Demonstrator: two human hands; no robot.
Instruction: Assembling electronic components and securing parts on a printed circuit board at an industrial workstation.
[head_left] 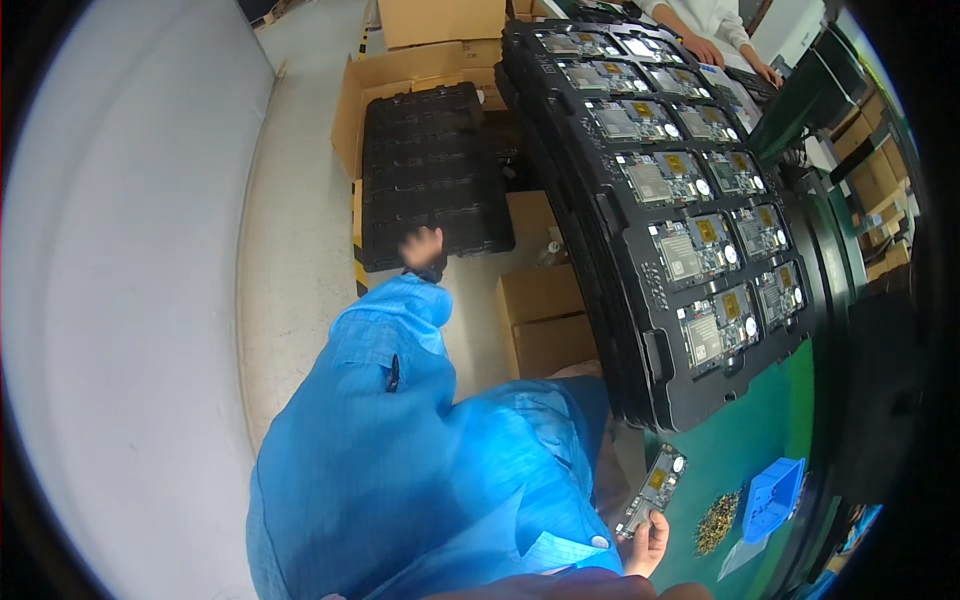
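My left hand point(422, 248), smeared by motion, is stretched out at the near edge of a black plastic tray point(435, 165) by an open cardboard box. Its fingers are too blurred to show whether they grip the tray. Low on the right, my right hand point(648, 543) pinches one end of a circuit board point(655, 488) over the edge of the green work surface. The board carries a metal shield, a yellow patch and a round white sticker. Between my hands rises a stack of black trays point(640, 330), the top one holding rows of similar boards point(665, 178).
On the green mat point(700, 455) lie a heap of small brass-coloured parts point(717, 523) and a blue bin point(773, 500). A closed carton point(545, 325) stands below the stack. Another person's hands point(705, 50) work beyond it. A pale wall point(140, 300) runs along the left.
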